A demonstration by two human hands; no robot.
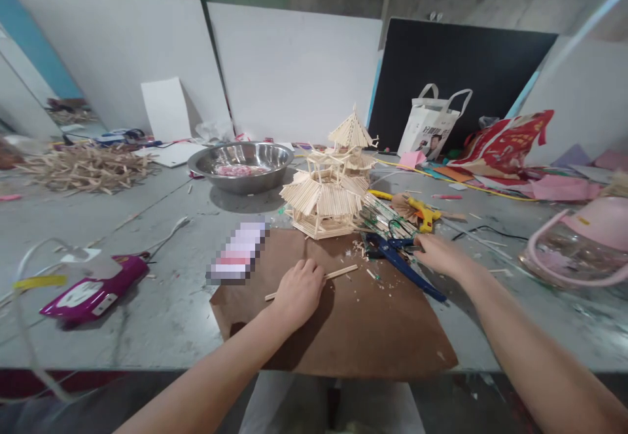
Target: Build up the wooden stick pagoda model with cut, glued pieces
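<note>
My left hand is closed over thin wooden sticks, which lie on a brown board and poke out on both sides. Farther right, my right hand has its fingers bent at one handle of blue-handled pliers; the fingertips are partly hidden. Beyond my hands stands a small pavilion model made of sticks, with a pointed-roof part behind it. Beside the pliers are a bundle of sticks and a yellow glue gun.
A steel bowl stands behind a pixelated flat item. At left are a purple device with cables and a stick pile. At right are a pink-lidded clear container, coloured paper and bags.
</note>
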